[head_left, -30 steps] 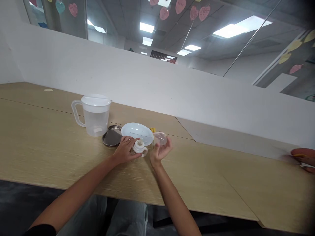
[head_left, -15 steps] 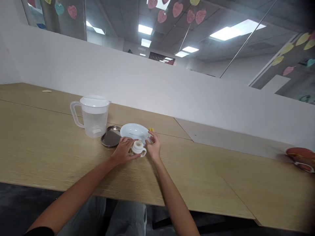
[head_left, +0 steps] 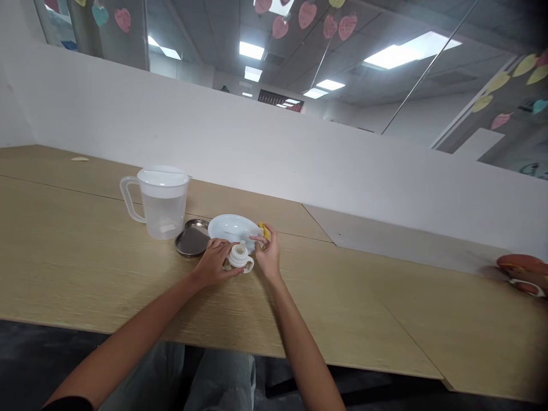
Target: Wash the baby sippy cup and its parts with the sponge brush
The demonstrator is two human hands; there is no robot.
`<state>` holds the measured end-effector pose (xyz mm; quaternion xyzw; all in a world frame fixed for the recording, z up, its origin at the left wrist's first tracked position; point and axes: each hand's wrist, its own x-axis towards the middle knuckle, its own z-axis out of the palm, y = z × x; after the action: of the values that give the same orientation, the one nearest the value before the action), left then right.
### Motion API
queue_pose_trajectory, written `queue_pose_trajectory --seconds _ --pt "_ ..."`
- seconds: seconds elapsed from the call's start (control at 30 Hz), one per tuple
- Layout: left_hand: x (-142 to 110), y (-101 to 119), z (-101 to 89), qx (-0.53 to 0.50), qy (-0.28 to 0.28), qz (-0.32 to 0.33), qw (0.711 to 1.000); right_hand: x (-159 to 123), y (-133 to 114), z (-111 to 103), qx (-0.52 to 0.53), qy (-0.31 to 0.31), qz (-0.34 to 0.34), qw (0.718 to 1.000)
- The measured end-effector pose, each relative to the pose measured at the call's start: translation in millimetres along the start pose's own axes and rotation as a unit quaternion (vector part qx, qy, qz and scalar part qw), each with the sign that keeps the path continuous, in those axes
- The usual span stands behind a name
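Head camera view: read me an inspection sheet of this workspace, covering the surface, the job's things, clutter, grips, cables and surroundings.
Surface: wooden desk, seams visible.
Job's things: white cap upright on the desk, white plate just behind it, yellow item at the plate's right rim, partly hidden.
Clutter: lidded plastic jug and metal dish, left of the plate.
Grips: left hand wrapped on the cap; right hand at the yellow item, hold unclear.
Cables: nothing seen.
Surroundings: white partition behind the desk, paper hearts on glass above it, blurred red object at the far right.
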<state>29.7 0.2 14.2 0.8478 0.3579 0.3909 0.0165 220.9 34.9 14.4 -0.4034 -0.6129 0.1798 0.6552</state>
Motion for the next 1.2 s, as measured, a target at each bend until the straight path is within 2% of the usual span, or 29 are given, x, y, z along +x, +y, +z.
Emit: queue_pose_trajectory --seconds 0.17,0.4,0.5,0.63,0.9,1.2 --pt "-0.8 -1.2 1.0 0.005 0.011 0.01 1.0 0.8 3.5 1.1 0.025 -0.011 0.034 0.999" --pt "-0.1 0.2 -0.4 0.004 0.012 0.01 1.0 1.1 3.1 -1.6 -0.052 -0.054 0.057 0.996" --pt "-0.1 0.1 -0.4 0.004 0.014 0.013 1.0 1.3 3.5 -2.6 -0.052 -0.062 0.065 0.995" --pt "-0.5 -0.2 -0.1 0.0 0.014 0.014 1.0 1.5 2.6 -3.3 -0.037 -0.075 0.058 0.995" --pt "-0.2 0.7 -0.9 0.007 0.006 0.006 1.0 0.1 -0.7 -5.2 -0.094 -0.142 0.042 0.984" --pt "-0.1 0.9 -2.3 -0.001 -0.001 -0.004 1.0 0.0 1.7 -4.2 -0.129 -0.123 0.007 0.984"
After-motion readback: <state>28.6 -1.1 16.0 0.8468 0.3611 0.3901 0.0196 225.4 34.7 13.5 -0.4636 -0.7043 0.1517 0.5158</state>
